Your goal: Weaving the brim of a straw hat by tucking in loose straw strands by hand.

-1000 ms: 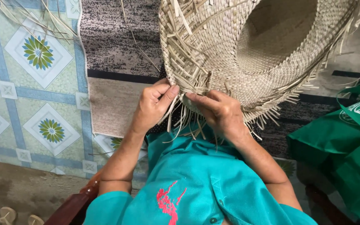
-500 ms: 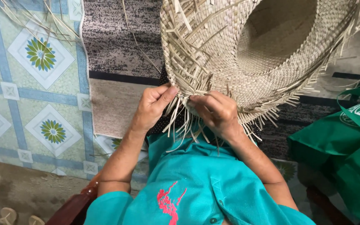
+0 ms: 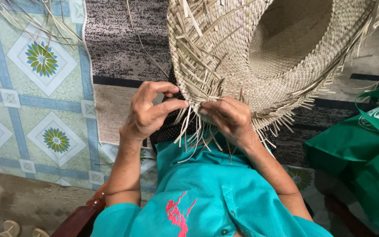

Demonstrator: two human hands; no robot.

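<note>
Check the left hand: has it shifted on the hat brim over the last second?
Barely. The left hand stays pinched at the same spot on the straw hat brim, just right of the patterned mat edge; only its fingers have curled slightly.

The left hand [image 3: 148, 112] has shifted from lying flat against the woven straw hat [image 3: 259, 57] to pinching loose strands at the brim edge. The right hand [image 3: 229, 118] has drawn closer, its fingers [image 3: 209, 109] now almost meeting the left thumb.
</note>
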